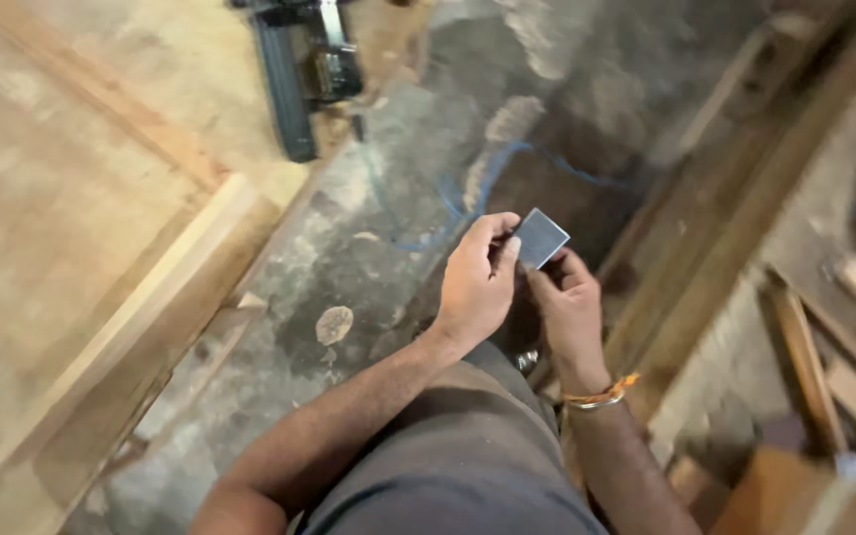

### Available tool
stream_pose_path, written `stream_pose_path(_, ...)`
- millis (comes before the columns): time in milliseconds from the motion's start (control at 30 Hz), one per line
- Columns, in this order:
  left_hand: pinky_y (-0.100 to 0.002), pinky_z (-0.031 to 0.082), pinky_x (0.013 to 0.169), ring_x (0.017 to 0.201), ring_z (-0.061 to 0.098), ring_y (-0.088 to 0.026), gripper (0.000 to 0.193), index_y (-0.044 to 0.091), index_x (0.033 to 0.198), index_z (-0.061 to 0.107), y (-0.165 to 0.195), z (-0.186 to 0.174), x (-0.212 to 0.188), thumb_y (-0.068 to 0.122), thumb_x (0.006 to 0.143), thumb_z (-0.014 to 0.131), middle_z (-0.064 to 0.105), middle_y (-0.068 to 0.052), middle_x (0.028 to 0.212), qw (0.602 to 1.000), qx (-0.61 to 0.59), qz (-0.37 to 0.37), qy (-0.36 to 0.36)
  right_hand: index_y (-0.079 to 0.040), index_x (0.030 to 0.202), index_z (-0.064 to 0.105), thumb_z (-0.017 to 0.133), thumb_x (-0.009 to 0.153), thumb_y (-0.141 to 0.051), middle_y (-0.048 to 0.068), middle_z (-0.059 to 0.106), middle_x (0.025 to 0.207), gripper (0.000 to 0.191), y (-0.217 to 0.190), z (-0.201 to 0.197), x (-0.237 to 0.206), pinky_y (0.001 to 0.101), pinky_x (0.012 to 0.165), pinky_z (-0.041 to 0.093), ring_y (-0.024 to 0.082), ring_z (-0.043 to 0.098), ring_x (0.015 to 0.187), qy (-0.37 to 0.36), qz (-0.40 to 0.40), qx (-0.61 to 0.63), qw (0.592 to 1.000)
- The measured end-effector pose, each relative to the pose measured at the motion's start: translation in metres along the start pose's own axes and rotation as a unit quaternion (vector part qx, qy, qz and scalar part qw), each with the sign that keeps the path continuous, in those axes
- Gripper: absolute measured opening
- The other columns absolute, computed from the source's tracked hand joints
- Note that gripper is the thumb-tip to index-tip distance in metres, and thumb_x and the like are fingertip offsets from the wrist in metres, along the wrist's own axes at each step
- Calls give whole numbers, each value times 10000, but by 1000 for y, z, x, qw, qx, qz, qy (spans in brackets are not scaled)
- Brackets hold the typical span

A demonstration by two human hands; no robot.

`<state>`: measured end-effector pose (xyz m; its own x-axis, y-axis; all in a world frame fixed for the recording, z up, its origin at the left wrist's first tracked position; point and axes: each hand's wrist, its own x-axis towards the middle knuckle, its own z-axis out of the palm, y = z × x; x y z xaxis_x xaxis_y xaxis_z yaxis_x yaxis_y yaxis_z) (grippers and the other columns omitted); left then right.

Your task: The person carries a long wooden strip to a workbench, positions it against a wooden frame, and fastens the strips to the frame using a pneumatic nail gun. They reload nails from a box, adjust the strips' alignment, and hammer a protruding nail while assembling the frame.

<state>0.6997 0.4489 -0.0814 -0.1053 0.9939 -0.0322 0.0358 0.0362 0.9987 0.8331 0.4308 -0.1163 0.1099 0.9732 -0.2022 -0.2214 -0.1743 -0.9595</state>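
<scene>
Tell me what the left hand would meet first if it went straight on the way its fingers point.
The left hand already touches the small grey square piece; past it, probably the right hand, though depth is unclear.

A dusty grey concrete floor [369,267] carries a thin blue cord [468,198] looped across it, a pale wood chip [334,324], long timber battens [745,218] at the right and short wood offcuts [844,367]. A dark power tool [304,69] rests on the wooden panel [71,218] at the left.
</scene>
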Motion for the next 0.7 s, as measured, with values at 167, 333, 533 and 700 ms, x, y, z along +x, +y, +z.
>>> stream_pose_path(167,-335,559,899,1009,711,-215,265,19,1247,598,-39,-64,64,78,989,601,719,-131,1130,990,4,-22,140,22,1180,644,652,1003,-64,71,708,1068,197,33,81,76,308,787,588,140,687,899,-118,100,43,987)
stream_pose_path(333,-353,543,961,1077,697,-230,299,17,1257,583,-63,-108,138,67,964,603,709,-147,1152,971,-12,-43,237,-2,1134,654,638,983,-103,55,734,1008,182,43,148,163,302,734,602,128,705,836,-205,171,28,963)
stream_pose_path(533,-348,558,913,1020,725,-220,301,23,1211,630,-73,-130,228,105,924,673,745,-144,1091,952,-17,-50,301,-35,1104,709,648,1008,-172,19,723,924,178,37,203,283,248,667,540,91,657,761,-293,212,-11,932)
stream_pose_path(700,-348,578,820,902,736,-224,271,36,1155,653,-86,-161,273,150,915,709,751,-125,1005,917,-13,-104,384,-79,1108,706,668,979,-240,-15,705,887,211,45,248,360,236,629,513,83,642,714,-297,260,-66,916)
